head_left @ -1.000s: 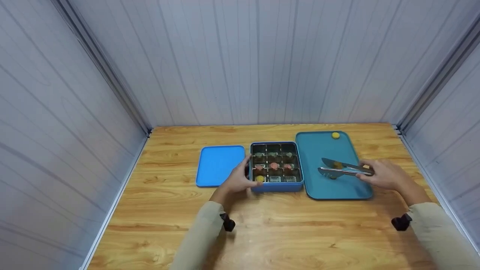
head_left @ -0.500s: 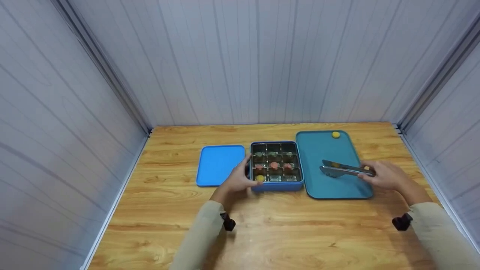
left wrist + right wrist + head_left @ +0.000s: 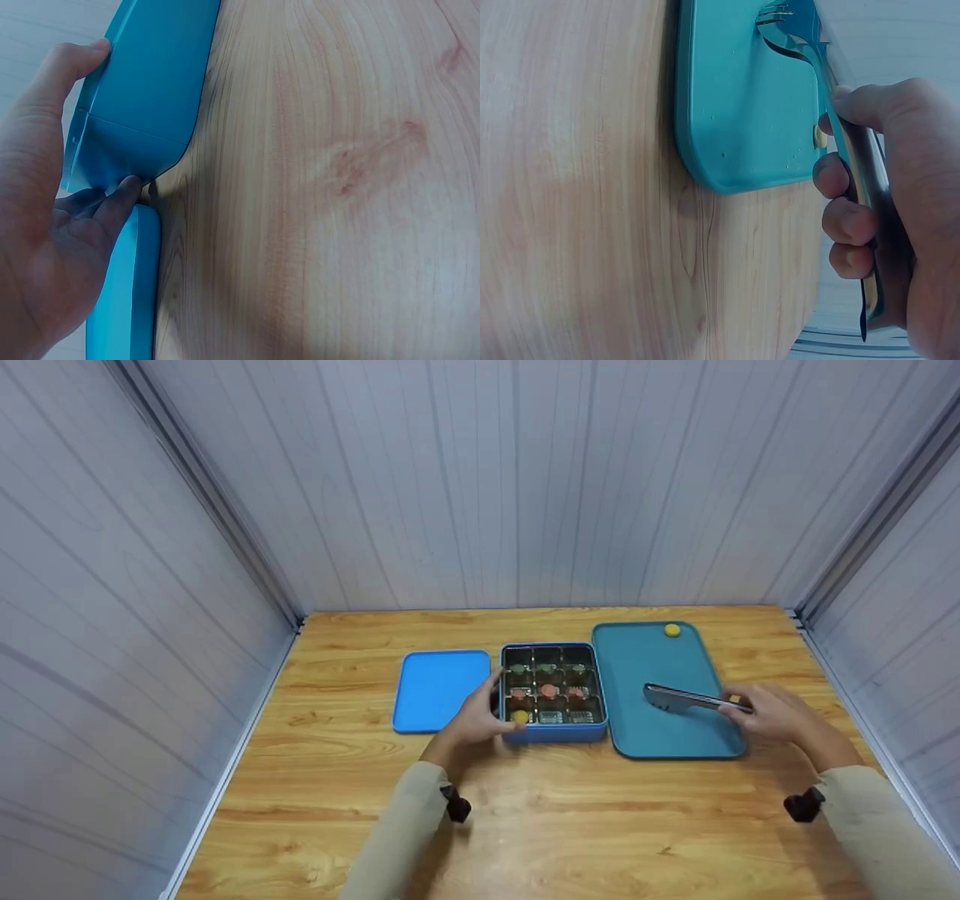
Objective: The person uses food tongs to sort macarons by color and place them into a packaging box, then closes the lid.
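Bearings: from where I stand, 12 o'clock is the pale wall [image 3: 465,487], 6 o'clock the wearer's side of the wooden table [image 3: 570,825].
Left hand [image 3: 478,718]: curled round the 7 o'clock corner of the blue box [image 3: 555,733], thumb at its near rim, fingertips against the 9 o'clock side.
Right hand [image 3: 765,712]: fingers wrapped round the metal tongs [image 3: 686,699].
Tongs: heads toward 9 o'clock, over the teal tray [image 3: 637,660]; arms drawn close together; contact between heads, or with tray, cannot tell.
Box cells: green pieces [image 3: 546,668] in the 12 o'clock row, pink pieces [image 3: 549,691] across the middle, one yellow disc [image 3: 520,716] at 7 o'clock.
Tray: just beside the box, 3 o'clock; yellow piece [image 3: 672,630] near its 1 o'clock corner; another yellow bit [image 3: 736,700] by the right fingers, partly hidden.
Blue panel [image 3: 435,697]: flat, 9 o'clock of the box.
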### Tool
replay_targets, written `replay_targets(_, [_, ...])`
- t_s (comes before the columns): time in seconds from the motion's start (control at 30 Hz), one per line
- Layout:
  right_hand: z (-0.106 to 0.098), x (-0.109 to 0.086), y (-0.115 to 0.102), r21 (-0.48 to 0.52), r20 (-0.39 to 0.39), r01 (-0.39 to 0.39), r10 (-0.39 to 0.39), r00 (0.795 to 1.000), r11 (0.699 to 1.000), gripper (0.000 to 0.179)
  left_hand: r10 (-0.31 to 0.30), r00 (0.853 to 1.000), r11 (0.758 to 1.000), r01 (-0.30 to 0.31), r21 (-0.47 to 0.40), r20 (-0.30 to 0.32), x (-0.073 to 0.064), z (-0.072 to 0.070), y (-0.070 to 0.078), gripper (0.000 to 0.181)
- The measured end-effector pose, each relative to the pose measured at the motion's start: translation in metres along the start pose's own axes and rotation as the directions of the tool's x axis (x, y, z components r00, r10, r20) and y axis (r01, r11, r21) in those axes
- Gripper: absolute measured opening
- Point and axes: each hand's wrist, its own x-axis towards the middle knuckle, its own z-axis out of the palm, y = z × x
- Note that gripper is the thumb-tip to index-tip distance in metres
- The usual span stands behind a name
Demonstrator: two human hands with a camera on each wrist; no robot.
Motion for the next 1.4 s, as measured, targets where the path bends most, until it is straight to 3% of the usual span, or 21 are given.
replay_targets(0.33, [-0.001, 0.000, -0.003, -0.011, 0.002, -0.003, 0.003, 1.000, 1.000, 0.025, -0.010, 1.000, 1.000, 0.011, 0.021, -0.012, 0.000, 0.000, 0.000, 0.124])
replay_targets(0.63, [-0.007, 0.003, -0.008, 0.020, -0.067, 0.005, -0.004, 0.998, 1.000, 0.020, -0.005, 1.000, 1.000, 0.005, 0.030, 0.019, 0.001, 0.001, -0.001, 0.122])
replay_targets(0.9, [-0.012, 0.010, -0.016, 0.057, -0.043, -0.014, 0.017, 0.999, 0.998, 0.025, 0.004, 1.000, 1.000, -0.004, 0.031, 0.006, 0.002, 0.000, -0.002, 0.123])
replay_targets(1.1, [-0.017, 0.017, -0.024, 0.059, -0.054, 0.005, -0.002, 0.999, 0.998, 0.023, 0.025, 1.000, 1.000, -0.025, 0.002, 0.005, 0.002, -0.001, 0.000, 0.123])
replay_targets(1.4, [-0.019, 0.028, -0.038, 0.040, -0.080, 0.064, -0.061, 0.995, 0.997, 0.019, -0.006, 1.000, 1.000, 0.006, 0.023, 0.000, 0.001, -0.002, -0.002, 0.123])
